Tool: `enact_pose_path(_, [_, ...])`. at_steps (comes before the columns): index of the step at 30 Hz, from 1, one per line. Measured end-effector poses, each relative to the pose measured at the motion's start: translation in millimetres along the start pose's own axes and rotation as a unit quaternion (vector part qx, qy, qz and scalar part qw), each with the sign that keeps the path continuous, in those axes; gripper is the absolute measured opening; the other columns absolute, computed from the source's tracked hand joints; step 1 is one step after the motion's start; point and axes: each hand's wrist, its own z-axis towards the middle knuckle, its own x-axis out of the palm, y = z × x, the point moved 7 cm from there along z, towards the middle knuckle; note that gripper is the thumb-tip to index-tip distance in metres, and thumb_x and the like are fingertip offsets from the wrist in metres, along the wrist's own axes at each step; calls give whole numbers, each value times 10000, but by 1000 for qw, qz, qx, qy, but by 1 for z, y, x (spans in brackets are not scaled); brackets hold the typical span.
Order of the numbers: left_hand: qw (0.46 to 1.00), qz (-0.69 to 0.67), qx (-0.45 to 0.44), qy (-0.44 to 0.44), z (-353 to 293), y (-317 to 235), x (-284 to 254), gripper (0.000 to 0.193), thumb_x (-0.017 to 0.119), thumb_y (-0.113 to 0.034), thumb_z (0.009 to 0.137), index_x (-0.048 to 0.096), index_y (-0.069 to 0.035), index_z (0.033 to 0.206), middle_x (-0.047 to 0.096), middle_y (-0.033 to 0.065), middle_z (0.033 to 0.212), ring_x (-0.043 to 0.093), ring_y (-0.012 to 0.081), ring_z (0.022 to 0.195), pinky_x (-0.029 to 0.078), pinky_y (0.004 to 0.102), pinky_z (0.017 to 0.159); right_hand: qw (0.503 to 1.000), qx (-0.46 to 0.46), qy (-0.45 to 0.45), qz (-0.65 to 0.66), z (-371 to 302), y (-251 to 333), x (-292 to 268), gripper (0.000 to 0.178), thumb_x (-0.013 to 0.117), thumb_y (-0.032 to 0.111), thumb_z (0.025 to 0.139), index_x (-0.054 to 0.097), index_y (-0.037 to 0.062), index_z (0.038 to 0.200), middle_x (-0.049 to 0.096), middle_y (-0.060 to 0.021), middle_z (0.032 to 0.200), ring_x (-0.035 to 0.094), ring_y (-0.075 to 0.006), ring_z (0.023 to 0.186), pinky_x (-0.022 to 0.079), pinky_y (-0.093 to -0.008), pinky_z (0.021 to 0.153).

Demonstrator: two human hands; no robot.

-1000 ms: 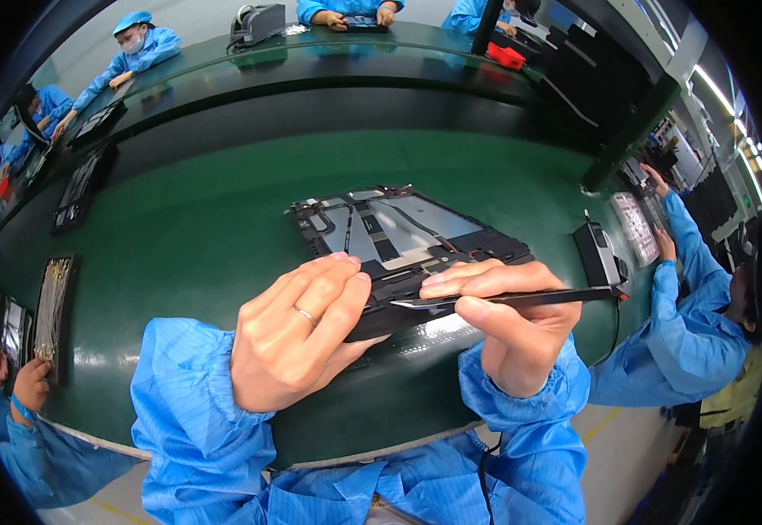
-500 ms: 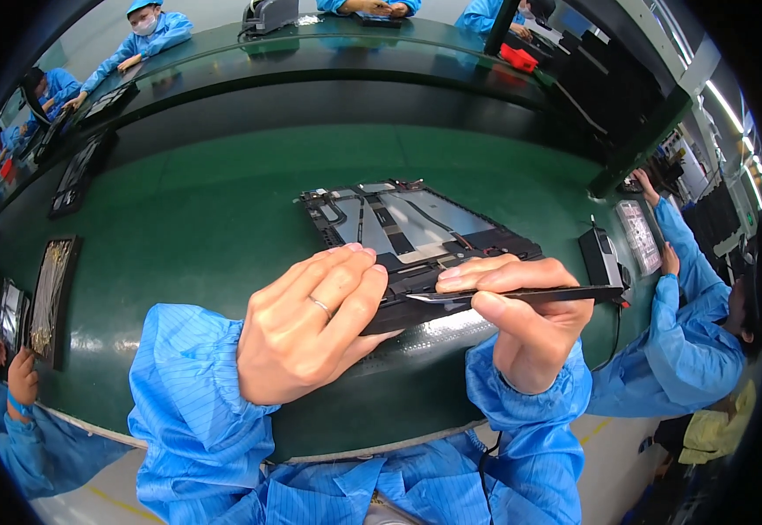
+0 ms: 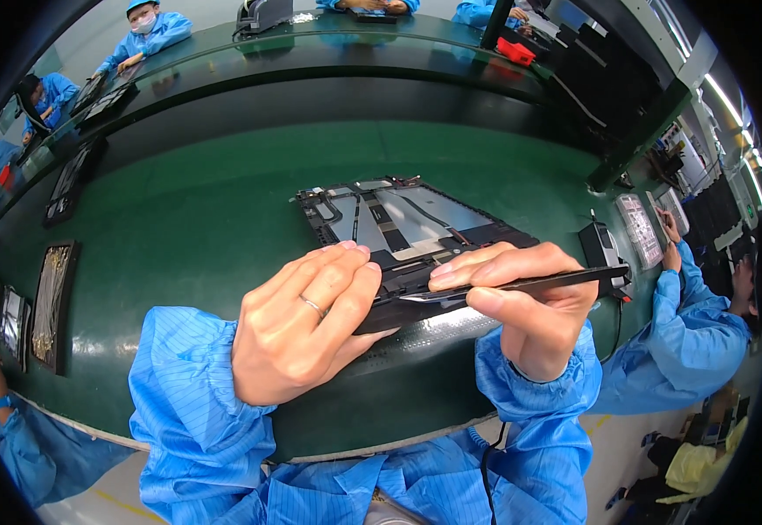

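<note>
A flat black electronics housing (image 3: pixel 433 214) with silvery plates, dark cables and a central strip lies at a slant on the bench. My left hand (image 3: pixel 302 328), with a ring on one finger, grips its near left edge, fingers laid on top and the thumb along the near side. Pinched between thumb and fingers of my right hand (image 3: pixel 534 306) is a pair of black tweezers (image 3: pixel 565 279), held nearly level. Their pale tips point left and reach the housing's near edge beside my left fingers. Whatever small part lies under the tips cannot be made out.
On the green bench (image 3: pixel 223 210), a black tray of thin cables (image 3: pixel 54 306) stands left. A black-and-grey device (image 3: pixel 602 249) and a clear compartment tray (image 3: pixel 639 229) sit right. Co-workers in blue sit on both sides and across. A dark raised shelf (image 3: pixel 328 83) runs behind.
My right hand has shifted slightly, and the tweezers' rear end has risen, tilting them more. My left hand has moved slightly left on the housing. The right co-worker's hands have moved.
</note>
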Motion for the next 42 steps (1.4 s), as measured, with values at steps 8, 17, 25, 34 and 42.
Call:
enact_pose_path(8, [1000,-3,-4,3,1,0,0,439,699,-84,470,522,69,842,539,169,792,564,288,774,479,345,681,1000,0,-9,2,1,-1,-1,114,586,-86,657,563,-64,767,598,-164,775,585,-219,757,475,-298,696])
enact_pose_path(17, [1000,1,-5,6,3,1,1,435,700,-87,474,523,67,841,541,171,801,565,287,777,480,344,683,1000,1,-9,-9,3,-1,-3,108,583,-84,662,562,-66,766,599,-161,774,584,-209,745,474,-289,687])
enact_pose_path(25, [1000,-4,-11,19,0,0,2,446,721,-58,499,511,64,872,550,201,862,569,306,806,480,334,683,1000,11,-12,1,0,-3,-1,103,579,-84,666,560,-69,766,599,-159,771,585,-205,737,473,-286,681])
enact_pose_path(34, [1000,7,-1,5,3,-2,2,432,709,-96,484,519,66,837,543,174,802,567,289,769,483,346,676,1000,1,-3,-14,1,-4,-3,103,581,-78,668,561,-72,768,601,-153,769,583,-197,726,472,-284,675])
enact_pose_path(42, [1000,-6,-10,15,2,0,3,465,727,-54,495,503,57,887,548,207,880,570,315,808,488,336,674,1000,-5,-15,-12,1,-5,-4,108,589,-78,662,568,-67,767,601,-149,764,584,-197,726,469,-289,687])
